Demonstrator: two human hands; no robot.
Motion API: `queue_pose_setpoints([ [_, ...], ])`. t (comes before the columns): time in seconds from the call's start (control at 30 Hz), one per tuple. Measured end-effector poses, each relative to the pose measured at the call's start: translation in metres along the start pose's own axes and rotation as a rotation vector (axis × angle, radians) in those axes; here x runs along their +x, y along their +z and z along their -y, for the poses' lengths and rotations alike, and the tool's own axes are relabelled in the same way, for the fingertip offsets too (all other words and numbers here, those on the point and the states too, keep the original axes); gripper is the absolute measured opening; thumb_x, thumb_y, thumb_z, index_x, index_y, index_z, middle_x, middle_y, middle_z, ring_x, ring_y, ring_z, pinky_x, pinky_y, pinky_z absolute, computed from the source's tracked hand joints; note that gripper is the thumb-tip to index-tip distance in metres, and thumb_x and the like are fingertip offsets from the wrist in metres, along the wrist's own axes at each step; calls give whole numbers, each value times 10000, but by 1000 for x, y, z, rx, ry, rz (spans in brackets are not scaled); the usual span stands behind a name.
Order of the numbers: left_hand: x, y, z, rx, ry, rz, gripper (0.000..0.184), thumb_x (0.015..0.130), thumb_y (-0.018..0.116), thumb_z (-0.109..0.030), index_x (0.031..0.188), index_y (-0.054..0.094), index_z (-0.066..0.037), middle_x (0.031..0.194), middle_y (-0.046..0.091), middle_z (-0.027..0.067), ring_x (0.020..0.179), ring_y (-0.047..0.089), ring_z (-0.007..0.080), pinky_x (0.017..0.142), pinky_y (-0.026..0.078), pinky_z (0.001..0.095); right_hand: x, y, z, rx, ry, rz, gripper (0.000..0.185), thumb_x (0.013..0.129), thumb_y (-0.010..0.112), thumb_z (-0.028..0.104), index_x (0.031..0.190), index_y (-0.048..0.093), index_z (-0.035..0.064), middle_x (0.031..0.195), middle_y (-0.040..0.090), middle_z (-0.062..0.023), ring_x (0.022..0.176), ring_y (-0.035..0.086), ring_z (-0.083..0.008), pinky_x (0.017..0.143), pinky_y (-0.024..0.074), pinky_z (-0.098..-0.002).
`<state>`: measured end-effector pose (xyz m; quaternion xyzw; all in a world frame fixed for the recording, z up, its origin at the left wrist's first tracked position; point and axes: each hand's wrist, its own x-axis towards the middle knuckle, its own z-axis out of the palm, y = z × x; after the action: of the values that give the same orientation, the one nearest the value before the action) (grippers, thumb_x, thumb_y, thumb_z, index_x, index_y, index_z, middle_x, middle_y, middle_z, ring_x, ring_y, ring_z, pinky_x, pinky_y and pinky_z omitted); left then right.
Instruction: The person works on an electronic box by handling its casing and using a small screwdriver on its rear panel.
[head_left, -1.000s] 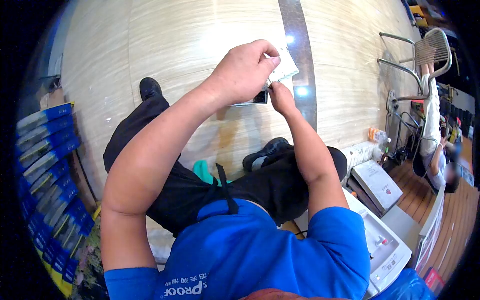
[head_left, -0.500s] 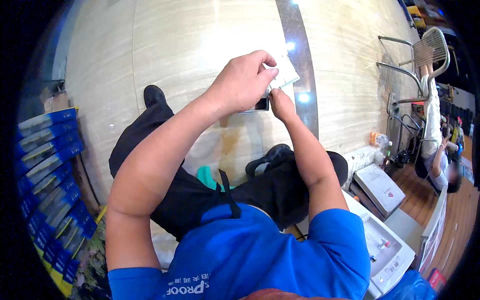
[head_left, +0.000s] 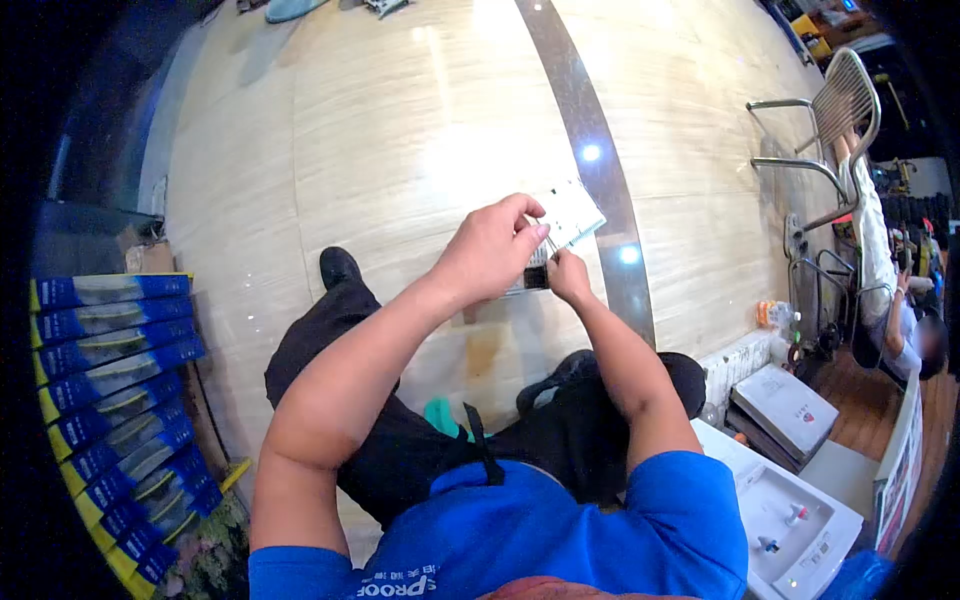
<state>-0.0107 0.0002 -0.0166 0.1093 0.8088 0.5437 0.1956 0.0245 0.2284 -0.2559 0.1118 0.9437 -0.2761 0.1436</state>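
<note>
My left hand [head_left: 492, 250] is closed, its thumb and index finger pinched at a thin, rod-like item too small to name. Close beside it, my right hand [head_left: 570, 276] is also closed, with its fingertips at the lower end of that thin item; what it grips is unclear. Just beyond both hands lies a white flat piece [head_left: 574, 212] with small dark marks and a ruled-looking edge. A small dark box-like object [head_left: 537, 278] with a light rim shows between the hands, partly covered by my left hand.
Blue and yellow boxes [head_left: 120, 340] are stacked at the left. At the right are a metal chair [head_left: 848, 100], a bottle [head_left: 775, 314], a white box [head_left: 785, 410], a white basin-like unit [head_left: 790, 515] and another person [head_left: 900, 330]. Green cloth [head_left: 440, 415] lies near my legs.
The view has tilted up, so my hands and the white piece appear lower and more floor shows at the top. Both hands remain close together in similar closed poses.
</note>
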Motion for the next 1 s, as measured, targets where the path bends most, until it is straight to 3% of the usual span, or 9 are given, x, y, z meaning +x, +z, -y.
queue_pose_setpoints([
  [0.23,0,2,4,-8,-5,9,272,934,594,-184,1128,599,7,832,650,91,751,614,163,714,504,325,-3,5,-2,107,19,-31,233,874,620,206,931,643,-19,898,664,-273,892,647,-424,806,507,-478],
  [0.63,-2,3,4,23,11,18,291,925,604,-202,1127,605,7,870,673,117,794,652,196,735,514,329,-11,9,-1,44,-80,-98,198,904,563,176,924,597,-19,875,644,-282,862,625,-458,772,485,-527],
  [0.7,-3,3,1,25,28,6,297,922,607,-208,1127,608,7,878,675,128,807,654,209,746,515,333,-12,9,0,36,-61,-100,202,908,552,173,924,590,-24,873,640,-285,863,622,-462,776,480,-536],
  [0.77,-2,5,6,43,66,11,315,916,598,-225,1121,600,14,906,691,187,849,676,320,764,521,392,-11,12,-3,16,-94,-94,215,912,544,180,919,585,-31,869,636,-295,873,619,-472,784,480,-538],
  [0.8,-1,6,7,47,69,13,314,913,603,-225,1118,603,13,915,693,191,865,679,327,771,524,392,-10,13,-3,32,-75,-87,225,912,546,187,920,586,-34,869,635,-298,876,618,-474,790,481,-538],
  [0.83,-1,6,5,49,89,2,314,913,603,-225,1118,603,13,915,693,191,865,679,327,771,524,392,-10,12,-2,48,-53,-78,235,911,549,195,921,587,-37,870,634,-302,879,618,-476,795,481,-537],
  [0.9,-2,6,4,65,44,20,309,916,619,-227,1123,618,3,903,684,140,837,667,236,768,523,352,-12,10,0,59,-26,-64,254,912,552,211,942,595,-37,892,640,-306,893,626,-464,811,484,-529],
  [1.0,-1,8,8,62,56,21,308,915,623,-230,1124,620,-3,911,688,142,842,671,242,772,527,355,-16,7,3,49,-38,-77,256,912,553,214,938,595,-37,888,644,-301,898,629,-459,808,486,-525],
])
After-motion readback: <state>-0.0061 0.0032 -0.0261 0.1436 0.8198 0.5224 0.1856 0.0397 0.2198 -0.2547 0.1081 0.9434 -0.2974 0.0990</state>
